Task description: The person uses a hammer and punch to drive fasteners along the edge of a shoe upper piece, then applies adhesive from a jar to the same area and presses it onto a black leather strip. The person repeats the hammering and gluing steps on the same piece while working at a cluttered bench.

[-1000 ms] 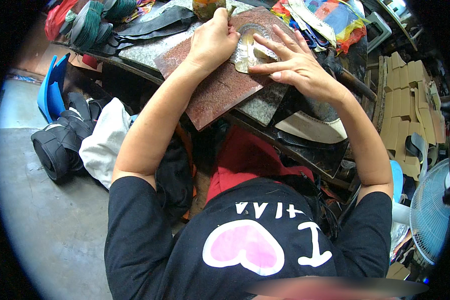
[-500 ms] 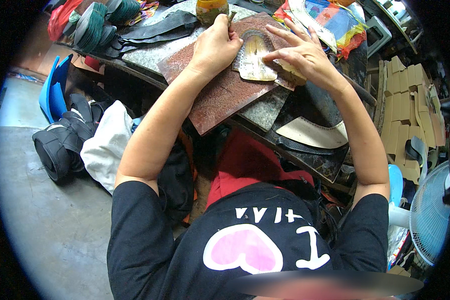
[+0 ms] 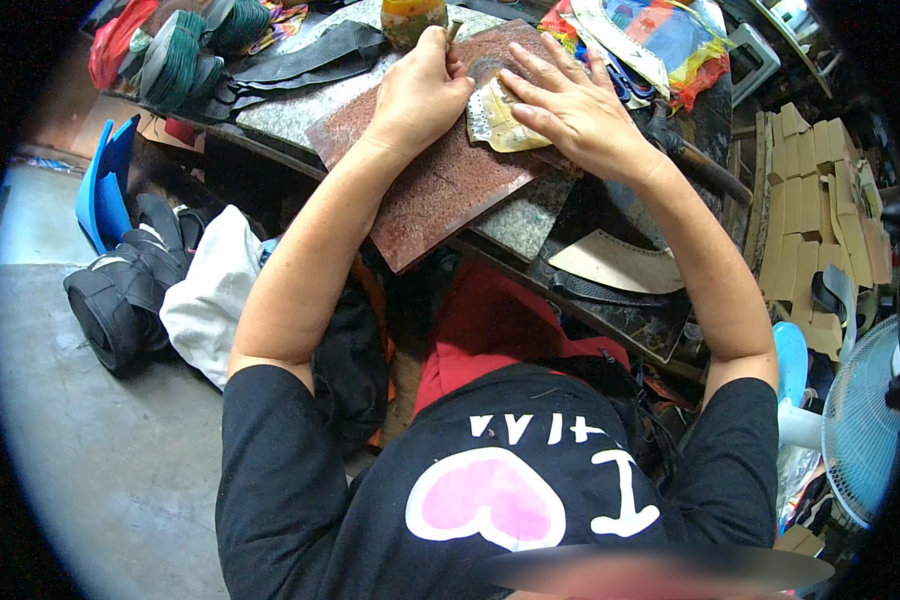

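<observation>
On the cluttered desk [image 3: 300,110] a reddish stone slab [image 3: 440,190] holds a pale shoe piece [image 3: 500,125]; my right hand [image 3: 570,110] presses it flat, fingers spread, while my left hand [image 3: 420,95] is clamped on a small tool [image 3: 452,32].

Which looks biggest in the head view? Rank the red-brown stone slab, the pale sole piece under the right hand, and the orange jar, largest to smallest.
1. Red-brown stone slab, clearly largest.
2. Pale sole piece, partly covered by the right hand.
3. Orange jar, cut off by the picture's top edge, so its rank against the sole piece is unsure.
</observation>
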### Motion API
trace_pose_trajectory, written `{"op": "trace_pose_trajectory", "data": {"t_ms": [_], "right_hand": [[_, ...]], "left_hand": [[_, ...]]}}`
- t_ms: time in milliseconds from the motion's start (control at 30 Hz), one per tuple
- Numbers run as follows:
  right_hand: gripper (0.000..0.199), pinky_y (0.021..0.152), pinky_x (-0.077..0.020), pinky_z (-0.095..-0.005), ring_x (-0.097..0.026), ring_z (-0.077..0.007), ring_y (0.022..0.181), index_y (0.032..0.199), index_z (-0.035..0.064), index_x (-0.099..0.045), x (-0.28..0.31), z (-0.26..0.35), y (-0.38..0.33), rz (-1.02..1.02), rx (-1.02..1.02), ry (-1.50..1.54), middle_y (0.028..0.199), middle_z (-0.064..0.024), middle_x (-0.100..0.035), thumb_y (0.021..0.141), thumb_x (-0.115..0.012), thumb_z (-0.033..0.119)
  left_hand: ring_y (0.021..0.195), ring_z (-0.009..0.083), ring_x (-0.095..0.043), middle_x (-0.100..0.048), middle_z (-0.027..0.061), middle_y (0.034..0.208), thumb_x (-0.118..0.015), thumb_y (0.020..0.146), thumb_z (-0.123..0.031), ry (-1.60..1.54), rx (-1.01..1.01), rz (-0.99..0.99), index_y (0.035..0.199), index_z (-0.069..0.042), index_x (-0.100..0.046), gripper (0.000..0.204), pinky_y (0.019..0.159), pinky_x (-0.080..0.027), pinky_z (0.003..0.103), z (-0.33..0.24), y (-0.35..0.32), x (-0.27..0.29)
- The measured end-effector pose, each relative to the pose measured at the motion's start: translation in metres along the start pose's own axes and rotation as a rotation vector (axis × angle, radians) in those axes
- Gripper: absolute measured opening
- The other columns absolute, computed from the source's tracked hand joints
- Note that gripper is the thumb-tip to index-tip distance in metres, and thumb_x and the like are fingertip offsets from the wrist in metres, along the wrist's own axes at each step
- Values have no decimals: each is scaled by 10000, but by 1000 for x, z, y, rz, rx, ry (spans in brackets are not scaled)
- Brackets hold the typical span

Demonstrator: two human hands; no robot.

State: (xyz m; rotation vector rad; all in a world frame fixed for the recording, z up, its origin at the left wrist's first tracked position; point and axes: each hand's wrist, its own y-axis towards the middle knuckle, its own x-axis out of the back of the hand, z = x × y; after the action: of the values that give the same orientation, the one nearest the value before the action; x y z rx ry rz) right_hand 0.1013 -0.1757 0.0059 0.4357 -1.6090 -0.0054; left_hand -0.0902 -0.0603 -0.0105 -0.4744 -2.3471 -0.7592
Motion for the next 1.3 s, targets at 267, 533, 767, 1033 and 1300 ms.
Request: {"op": "trace_pose_trajectory", "data": {"t_ms": [267,533,767,1033,1300], "right_hand": [[530,1192,26,-546,-119,-287,1512,1445,290,-503,-5,-10,4,55,90,186,1617,-10,-258,1050,-217,499],[505,1149,-260,-360,-464,-218,1311,1461,46,-427,31,-20,0,-275,-8,933,1424,-121,-517,1030,-410,308],[817,858,-501,-290,-626,-134,953,1539,84,-264,38,-17,-10,-125,-350,1440,1128,-140,-644,799,-602,5],[624,609,-487,-298,-619,-170,833,1425,140,-419,36,-197,-23,-520,-827,1303,1022,-70,-662,832,-560,11],[716,931,-483,-410,-615,-274,1048,1508,156,-382,-17,-218,-40,-459,-535,-40,1100,-154,-642,882,-690,317]], "left_hand": [[765,147,-626,-644,68,829,-717,801,-85,4,17,1,1001,-14,-507,299,715,-512,301,-1,-1,1],[588,86,-569,-575,49,844,-629,872,45,-709,-1,-15,973,-29,-428,237,492,-488,222,-16,2,12],[682,116,-630,-602,93,899,-647,897,11,-817,1,83,1004,-26,-416,257,526,-559,230,-51,9,24],[808,277,-690,-657,143,884,-708,898,-220,-42,-88,32,989,-2,-465,339,703,-560,399,-37,8,21],[849,318,-637,-632,147,892,-794,775,-298,315,-415,86,1041,-26,-489,488,774,-512,412,-52,-28,8]]}}
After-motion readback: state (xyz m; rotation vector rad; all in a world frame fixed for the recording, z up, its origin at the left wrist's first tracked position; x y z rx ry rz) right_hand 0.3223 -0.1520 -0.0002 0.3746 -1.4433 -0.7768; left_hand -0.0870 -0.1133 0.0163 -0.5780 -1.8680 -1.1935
